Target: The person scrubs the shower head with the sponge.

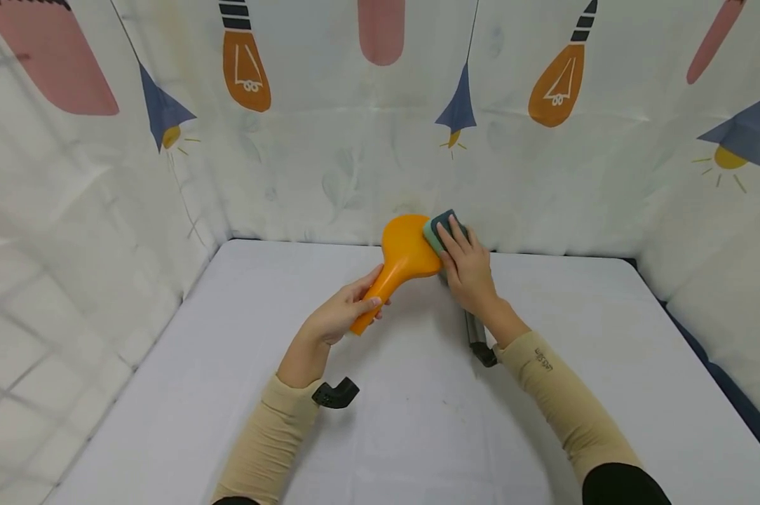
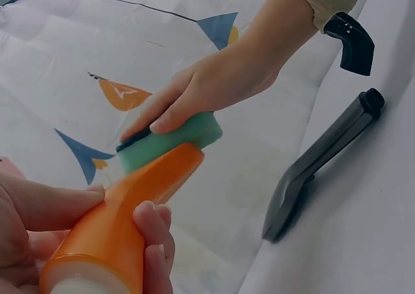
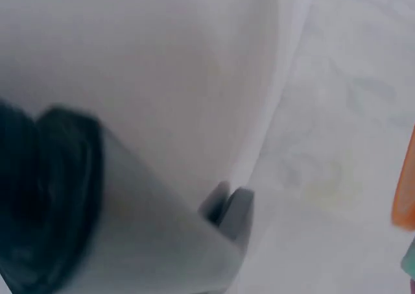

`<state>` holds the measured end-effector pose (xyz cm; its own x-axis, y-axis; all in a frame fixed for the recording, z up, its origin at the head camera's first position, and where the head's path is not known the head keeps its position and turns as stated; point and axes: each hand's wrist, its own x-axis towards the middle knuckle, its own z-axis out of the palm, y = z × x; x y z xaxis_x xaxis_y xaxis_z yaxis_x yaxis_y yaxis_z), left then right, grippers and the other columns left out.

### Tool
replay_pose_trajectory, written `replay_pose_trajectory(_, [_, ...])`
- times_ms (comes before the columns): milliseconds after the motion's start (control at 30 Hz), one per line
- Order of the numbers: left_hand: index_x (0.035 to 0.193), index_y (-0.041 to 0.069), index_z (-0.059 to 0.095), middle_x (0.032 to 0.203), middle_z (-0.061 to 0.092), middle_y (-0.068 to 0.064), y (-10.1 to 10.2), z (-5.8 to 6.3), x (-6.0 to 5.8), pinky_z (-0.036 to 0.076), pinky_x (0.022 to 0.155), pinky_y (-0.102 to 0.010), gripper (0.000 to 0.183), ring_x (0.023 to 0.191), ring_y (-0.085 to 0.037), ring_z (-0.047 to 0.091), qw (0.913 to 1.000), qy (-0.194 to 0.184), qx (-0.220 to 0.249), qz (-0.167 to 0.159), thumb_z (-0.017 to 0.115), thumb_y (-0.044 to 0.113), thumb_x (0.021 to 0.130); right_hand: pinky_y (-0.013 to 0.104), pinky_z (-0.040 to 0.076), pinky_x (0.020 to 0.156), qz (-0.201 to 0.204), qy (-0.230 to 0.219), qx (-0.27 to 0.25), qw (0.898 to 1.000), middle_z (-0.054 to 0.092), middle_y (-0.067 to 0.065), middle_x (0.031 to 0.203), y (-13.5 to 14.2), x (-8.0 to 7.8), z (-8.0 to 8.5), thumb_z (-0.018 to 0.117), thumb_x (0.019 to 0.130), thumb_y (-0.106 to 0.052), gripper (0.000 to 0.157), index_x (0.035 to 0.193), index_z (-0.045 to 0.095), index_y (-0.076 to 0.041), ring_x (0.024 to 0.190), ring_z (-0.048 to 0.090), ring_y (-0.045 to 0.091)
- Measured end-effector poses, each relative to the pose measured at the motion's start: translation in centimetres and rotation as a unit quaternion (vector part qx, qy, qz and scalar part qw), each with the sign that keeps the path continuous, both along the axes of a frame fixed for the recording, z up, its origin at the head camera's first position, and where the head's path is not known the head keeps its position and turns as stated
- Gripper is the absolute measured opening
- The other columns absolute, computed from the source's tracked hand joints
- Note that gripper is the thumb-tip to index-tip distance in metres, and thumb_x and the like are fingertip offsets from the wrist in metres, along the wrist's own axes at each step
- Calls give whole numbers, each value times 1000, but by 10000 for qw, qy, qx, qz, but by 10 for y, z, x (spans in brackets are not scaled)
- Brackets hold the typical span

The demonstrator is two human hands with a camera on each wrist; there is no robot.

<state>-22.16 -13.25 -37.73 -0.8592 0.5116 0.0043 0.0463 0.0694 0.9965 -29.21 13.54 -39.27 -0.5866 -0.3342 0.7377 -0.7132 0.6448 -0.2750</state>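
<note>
My left hand (image 1: 348, 305) grips the handle of an orange handheld shower head (image 1: 406, 242), its rounded head up and its handle slanting down to the left. In the left wrist view, the pale end of the handle faces the camera. With the fingers spread over its dark face and the thumb along its side, my right hand (image 1: 468, 270) holds a green sponge (image 2: 170, 145). The sponge lies against the edge of the orange head. In the right wrist view, only bits of the orange head (image 3: 407, 190) and sponge (image 3: 409, 261) show, and the right hand is hidden.
A grey handle-shaped piece with a black end (image 1: 476, 330) lies on the white table (image 1: 241, 337) below my right wrist; it looms close in the right wrist view. A white cloth wall (image 1: 329, 168) printed with lamps and bulbs stands behind the table's far edge.
</note>
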Motion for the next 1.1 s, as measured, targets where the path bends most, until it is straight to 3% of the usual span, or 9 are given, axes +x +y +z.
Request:
replay_pose_trajectory(100, [165, 8, 13, 112, 56, -13, 5, -3, 0, 47, 75, -24, 63, 86, -19, 53, 9992, -147, 351, 102, 44, 6, 110, 70, 35, 98, 267, 578, 444, 9970, 42, 21, 156, -8, 7, -3, 61, 100, -9, 49, 148, 53, -6, 139, 35, 56])
replay_pose_trajectory(200, [165, 8, 11, 116, 53, -17, 8, -6, 0, 49, 76, -21, 63, 85, -16, 53, 9959, -381, 791, 197, 42, 6, 110, 67, 37, 96, 594, 1093, 985, 9873, 43, 19, 157, -18, 14, -6, 66, 98, -10, 52, 148, 53, -12, 138, 36, 57])
replay_pose_trajectory(300, [165, 9, 10, 120, 50, -20, 10, -7, 0, 51, 76, -19, 62, 85, -13, 54, 9912, -664, 1114, 258, 40, 6, 111, 66, 37, 96, 750, 1371, 1257, 9797, 43, 18, 157, -20, 16, -7, 66, 100, -14, 50, 148, 52, -16, 136, 37, 56])
replay_pose_trajectory(467, [166, 11, 11, 117, 52, -13, 10, -4, 2, 53, 76, -18, 61, 84, -10, 56, 9846, -1051, 1359, 327, 38, 7, 111, 68, 33, 98, 567, 1332, 759, 9866, 43, 21, 155, -11, 7, -7, 54, 108, -19, 39, 147, 53, -12, 138, 34, 57])
replay_pose_trajectory(667, [166, 12, 11, 117, 54, -10, 9, 3, 4, 53, 76, -19, 61, 83, -10, 57, 9796, -1232, 1550, 340, 37, 8, 111, 70, 27, 104, 143, 1056, -107, 9942, 39, 25, 157, -2, 2, -4, 43, 111, -24, 42, 148, 51, -6, 143, 28, 56])
replay_pose_trajectory(767, [166, 12, 11, 117, 55, -10, 10, 4, 5, 53, 75, -19, 60, 83, -9, 58, 9787, -1219, 1622, 313, 36, 8, 111, 69, 29, 101, 274, 1229, 66, 9920, 40, 23, 157, -7, 6, -5, 49, 109, -20, 41, 148, 51, -7, 141, 30, 57])
replay_pose_trajectory(900, [166, 12, 14, 116, 54, -9, 11, 5, 5, 54, 74, -18, 58, 83, -9, 59, 9758, -1266, 1755, 328, 35, 7, 112, 67, 33, 97, 765, 1645, 822, 9800, 42, 20, 157, -18, 13, -7, 58, 105, -15, 42, 147, 53, -13, 138, 33, 58])
replay_pose_trajectory(1000, [166, 13, 15, 117, 53, -9, 12, 5, 6, 54, 73, -18, 57, 83, -9, 60, 9725, -1365, 1857, 332, 34, 8, 112, 65, 35, 96, 920, 1831, 1096, 9726, 44, 18, 156, -20, 13, -7, 54, 108, -20, 39, 147, 53, -16, 138, 34, 57])
replay_pose_trajectory(1100, [166, 12, 13, 116, 54, -9, 13, 5, 7, 54, 74, -19, 58, 83, -9, 60, 9705, -1436, 1904, 350, 34, 8, 112, 66, 34, 97, 684, 1794, 828, 9779, 45, 19, 155, -12, 6, -7, 45, 111, -26, 37, 146, 52, -16, 138, 35, 56])
